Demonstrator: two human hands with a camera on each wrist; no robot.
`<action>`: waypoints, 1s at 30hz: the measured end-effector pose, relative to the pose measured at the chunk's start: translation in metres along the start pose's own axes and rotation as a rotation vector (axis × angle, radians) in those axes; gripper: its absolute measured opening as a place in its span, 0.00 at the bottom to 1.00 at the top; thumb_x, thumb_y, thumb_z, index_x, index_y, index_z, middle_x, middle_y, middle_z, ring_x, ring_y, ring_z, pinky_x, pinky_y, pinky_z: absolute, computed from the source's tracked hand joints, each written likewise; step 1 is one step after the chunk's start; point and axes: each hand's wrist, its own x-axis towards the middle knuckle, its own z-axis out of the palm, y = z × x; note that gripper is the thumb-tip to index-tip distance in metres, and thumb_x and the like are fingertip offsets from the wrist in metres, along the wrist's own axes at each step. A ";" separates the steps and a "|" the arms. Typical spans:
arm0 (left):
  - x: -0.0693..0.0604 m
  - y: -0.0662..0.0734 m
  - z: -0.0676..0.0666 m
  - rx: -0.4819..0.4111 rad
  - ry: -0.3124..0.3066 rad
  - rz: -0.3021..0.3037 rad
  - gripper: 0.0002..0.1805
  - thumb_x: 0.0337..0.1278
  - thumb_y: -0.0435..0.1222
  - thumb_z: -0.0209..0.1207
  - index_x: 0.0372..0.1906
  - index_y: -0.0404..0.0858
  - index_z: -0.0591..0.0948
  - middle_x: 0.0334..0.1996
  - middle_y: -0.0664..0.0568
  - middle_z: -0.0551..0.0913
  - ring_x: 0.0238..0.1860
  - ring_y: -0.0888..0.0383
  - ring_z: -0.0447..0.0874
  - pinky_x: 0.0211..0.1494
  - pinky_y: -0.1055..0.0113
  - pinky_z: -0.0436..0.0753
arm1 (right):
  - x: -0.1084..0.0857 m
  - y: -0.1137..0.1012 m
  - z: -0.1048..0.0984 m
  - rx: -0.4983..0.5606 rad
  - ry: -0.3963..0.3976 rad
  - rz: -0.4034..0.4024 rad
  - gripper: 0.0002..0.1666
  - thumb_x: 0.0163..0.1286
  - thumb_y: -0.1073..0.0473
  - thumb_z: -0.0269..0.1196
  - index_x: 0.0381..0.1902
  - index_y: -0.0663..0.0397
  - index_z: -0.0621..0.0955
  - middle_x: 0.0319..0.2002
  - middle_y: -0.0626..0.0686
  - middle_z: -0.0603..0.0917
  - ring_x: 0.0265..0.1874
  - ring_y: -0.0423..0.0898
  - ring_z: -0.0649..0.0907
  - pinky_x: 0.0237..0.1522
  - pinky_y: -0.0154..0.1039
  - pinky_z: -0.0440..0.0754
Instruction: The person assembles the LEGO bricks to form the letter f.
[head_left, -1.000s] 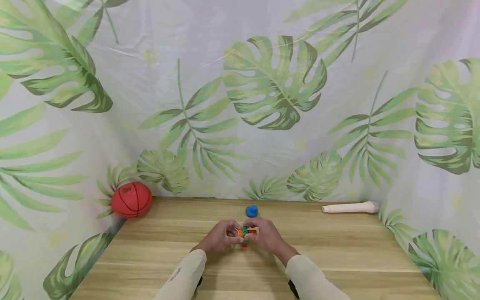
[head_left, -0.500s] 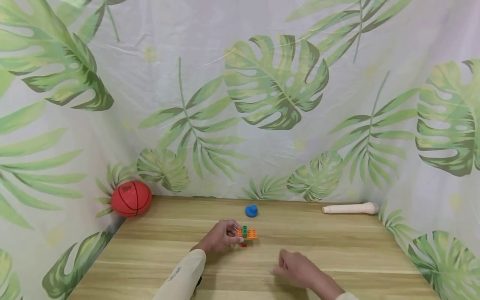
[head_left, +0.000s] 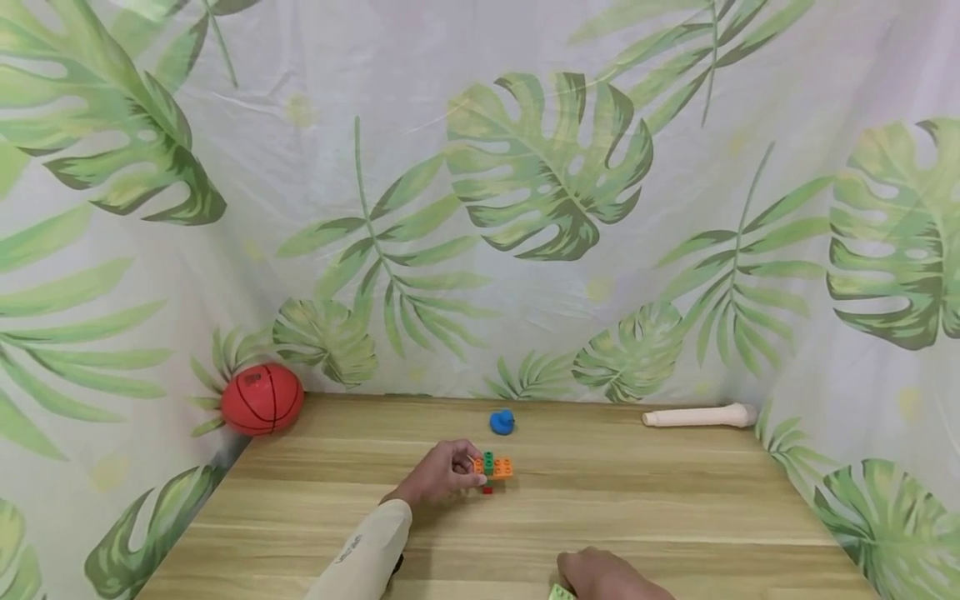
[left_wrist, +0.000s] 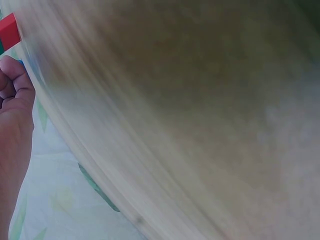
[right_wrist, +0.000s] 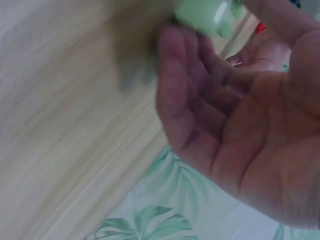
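Note:
My left hand grips a small built piece of toy building bricks above the middle of the table. Orange bricks lie crosswise in it, a green brick sits among them, and a red brick shows at its lower end. Down at the bottom edge of the head view, my right hand pinches a light green toy brick, partly cut off by the frame. The right wrist view has the same light green brick at the fingertips, thumb on its far side.
Behind the left hand a blue rubber duck stands on the wooden table. A red toy basketball sits at the back left corner. Along the back right lies a pale microphone-shaped object. Leaf-patterned cloth hangs behind the table.
My right hand has left the brick build and moved toward the near table edge, where it now holds a light green brick. My left hand keeps its hold and place.

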 end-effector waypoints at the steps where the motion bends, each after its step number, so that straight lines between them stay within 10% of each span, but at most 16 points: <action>1: 0.000 -0.001 0.000 0.003 -0.001 -0.002 0.15 0.67 0.34 0.72 0.52 0.31 0.84 0.36 0.47 0.85 0.34 0.62 0.78 0.34 0.74 0.79 | 0.004 0.002 -0.001 0.024 0.007 -0.019 0.18 0.61 0.51 0.81 0.30 0.47 0.81 0.25 0.45 0.79 0.25 0.42 0.74 0.30 0.38 0.75; 21: 0.000 0.001 0.000 -0.005 0.027 -0.008 0.16 0.66 0.32 0.72 0.53 0.28 0.83 0.37 0.45 0.86 0.36 0.60 0.79 0.35 0.75 0.79 | 0.084 -0.019 -0.050 0.018 0.490 -0.347 0.17 0.69 0.60 0.75 0.52 0.57 0.85 0.44 0.52 0.86 0.43 0.50 0.85 0.45 0.44 0.85; 30: 0.001 0.000 0.001 -0.021 0.013 0.013 0.14 0.66 0.32 0.72 0.51 0.31 0.84 0.37 0.43 0.87 0.34 0.59 0.79 0.33 0.74 0.79 | 0.127 -0.028 -0.048 0.009 0.527 -0.454 0.20 0.70 0.61 0.75 0.58 0.58 0.87 0.55 0.57 0.88 0.53 0.56 0.87 0.54 0.54 0.87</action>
